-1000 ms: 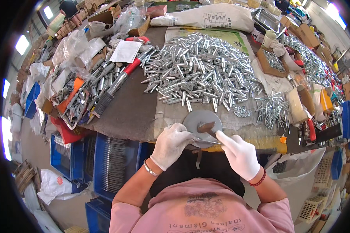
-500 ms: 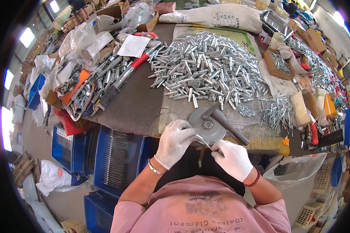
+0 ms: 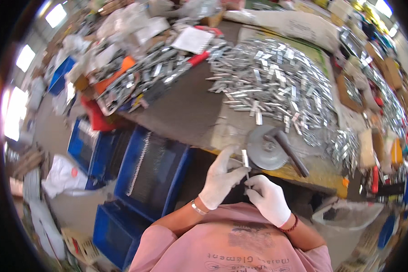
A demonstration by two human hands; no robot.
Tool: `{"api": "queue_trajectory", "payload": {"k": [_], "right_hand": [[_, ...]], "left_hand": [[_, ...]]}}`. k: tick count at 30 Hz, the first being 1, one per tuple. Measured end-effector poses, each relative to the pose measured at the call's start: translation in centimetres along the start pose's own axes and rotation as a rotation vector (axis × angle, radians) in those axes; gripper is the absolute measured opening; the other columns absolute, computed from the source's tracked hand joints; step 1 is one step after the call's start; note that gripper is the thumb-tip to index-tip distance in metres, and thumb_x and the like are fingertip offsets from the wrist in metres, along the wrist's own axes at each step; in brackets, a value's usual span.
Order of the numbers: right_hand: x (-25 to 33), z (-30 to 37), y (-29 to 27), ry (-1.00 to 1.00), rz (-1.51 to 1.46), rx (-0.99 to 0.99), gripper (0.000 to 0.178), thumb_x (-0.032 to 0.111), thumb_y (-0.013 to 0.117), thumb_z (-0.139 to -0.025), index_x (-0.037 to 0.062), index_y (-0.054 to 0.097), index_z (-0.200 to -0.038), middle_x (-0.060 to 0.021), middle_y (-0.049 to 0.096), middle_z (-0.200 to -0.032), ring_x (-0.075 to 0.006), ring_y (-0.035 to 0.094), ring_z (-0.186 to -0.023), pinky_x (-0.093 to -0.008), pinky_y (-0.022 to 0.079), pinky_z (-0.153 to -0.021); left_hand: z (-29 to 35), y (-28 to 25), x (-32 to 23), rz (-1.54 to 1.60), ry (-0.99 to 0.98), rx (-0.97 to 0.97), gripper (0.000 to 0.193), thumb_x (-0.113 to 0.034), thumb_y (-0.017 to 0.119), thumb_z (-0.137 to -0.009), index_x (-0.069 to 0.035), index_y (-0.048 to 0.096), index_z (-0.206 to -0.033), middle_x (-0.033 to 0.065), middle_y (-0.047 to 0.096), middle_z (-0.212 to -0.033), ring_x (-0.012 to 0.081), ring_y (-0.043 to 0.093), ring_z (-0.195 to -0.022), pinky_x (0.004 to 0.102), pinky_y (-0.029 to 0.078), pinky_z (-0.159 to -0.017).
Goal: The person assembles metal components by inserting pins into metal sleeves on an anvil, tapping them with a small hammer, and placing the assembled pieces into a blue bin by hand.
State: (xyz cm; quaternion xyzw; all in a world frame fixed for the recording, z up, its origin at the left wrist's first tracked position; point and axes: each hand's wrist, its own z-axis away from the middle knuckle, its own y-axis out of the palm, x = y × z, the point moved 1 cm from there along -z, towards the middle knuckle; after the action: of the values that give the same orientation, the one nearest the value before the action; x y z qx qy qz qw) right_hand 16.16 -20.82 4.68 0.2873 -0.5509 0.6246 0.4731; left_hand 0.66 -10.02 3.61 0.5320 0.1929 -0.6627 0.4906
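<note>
In white gloves, both my hands work close to my body, just off the bench's near edge. My left hand point(image 3: 222, 179) pinches a short shiny metal tube point(image 3: 245, 158) between thumb and fingers, its end pointing up and away from me. Below it, my right hand point(image 3: 269, 199) has thumb and fingers closed on a thin metal rod point(image 3: 246, 177) in line with the tube. Whether the rod sits inside the tube is too blurred to tell. Beyond the hands, a round grey metal disc point(image 3: 259, 154) rests on the bench edge, with a hammer point(image 3: 292, 154) lying across it.
A large heap of metal tubes point(image 3: 272, 81) covers the bench beyond the disc. Thin rods point(image 3: 344, 149) lie to its right, beside small metal parts point(image 3: 311, 138). Tools and hardware point(image 3: 154, 68) crowd the left side. Blue crates point(image 3: 152, 167) stand below the bench at left.
The view has swung, so the bench sits farther right and is blurred. The tube and rod have turned from slanting to nearly upright, and both hands are off the disc, closer to my body.
</note>
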Motion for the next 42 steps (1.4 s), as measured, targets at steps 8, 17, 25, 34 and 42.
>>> {"api": "queue_trajectory", "payload": {"k": [8, 17, 25, 34, 42], "right_hand": [[-1.0, -0.6, -3.9, 0.106, -0.374, -0.014, 0.055, -0.004, 0.056, -0.1, -0.0011, 0.054, -0.156, -0.0067, 0.07, -0.099, -0.0093, 0.063, -0.074, -0.0238, 0.055, -0.07], [-2.6, -1.7, -4.9, 0.075, -0.452, -0.075, 0.054, 0.003, 0.054, -0.101, -0.0031, 0.054, -0.155, -0.0088, 0.069, -0.095, -0.01, 0.063, -0.068, -0.0238, 0.055, -0.062], [-3.1, -1.5, -5.0, 0.07, -0.508, -0.083, 0.053, 0.0, 0.054, -0.1, -0.0045, 0.055, -0.153, -0.0102, 0.07, -0.096, -0.0118, 0.065, -0.069, -0.0256, 0.057, -0.063], [-3.0, -1.9, -5.1, 0.126, -0.631, 0.033, 0.046, 0.0, 0.059, -0.107, -0.0033, 0.057, -0.152, -0.009, 0.073, -0.102, -0.011, 0.068, -0.079, -0.027, 0.058, -0.074], [-3.5, -0.7, -5.7, 0.152, -0.583, 0.029, 0.035, 0.009, 0.062, -0.11, 0.0043, 0.068, -0.144, -0.0011, 0.072, -0.103, -0.0057, 0.065, -0.083, -0.0234, 0.056, -0.076]], "left_hand": [[1.3, -11.1, 0.4, 0.123, 0.16, -0.417, 0.059, -0.007, 0.076, -0.093, 0.001, 0.055, -0.147, 0.0046, 0.07, -0.094, 0.0059, 0.053, -0.069, 0.0219, 0.04, -0.057], [-5.1, -34.6, 11.5, 0.152, 0.011, -1.012, 0.046, -0.001, 0.076, -0.09, 0.005, 0.067, -0.135, 0.0074, 0.07, -0.088, 0.0143, 0.062, -0.064, 0.0301, 0.049, -0.057], [-10.6, -43.8, 15.4, -0.401, -0.097, -1.354, 0.046, -0.015, 0.085, -0.078, -0.001, 0.077, -0.121, 0.0183, 0.08, -0.111, 0.0304, 0.077, -0.106, 0.0388, 0.059, -0.099], [-8.4, -43.8, 12.7, -0.674, 0.127, -1.411, 0.033, -0.028, 0.09, -0.091, -0.001, 0.073, -0.102, 0.0129, 0.077, -0.097, 0.0229, 0.067, -0.088, 0.0394, 0.056, -0.087], [-8.5, -15.6, -9.9, -0.897, 0.961, -0.644, 0.018, 0.005, 0.074, -0.091, -0.003, 0.078, -0.107, 0.0092, 0.075, -0.105, 0.0244, 0.07, -0.099, 0.0369, 0.055, -0.095]]}}
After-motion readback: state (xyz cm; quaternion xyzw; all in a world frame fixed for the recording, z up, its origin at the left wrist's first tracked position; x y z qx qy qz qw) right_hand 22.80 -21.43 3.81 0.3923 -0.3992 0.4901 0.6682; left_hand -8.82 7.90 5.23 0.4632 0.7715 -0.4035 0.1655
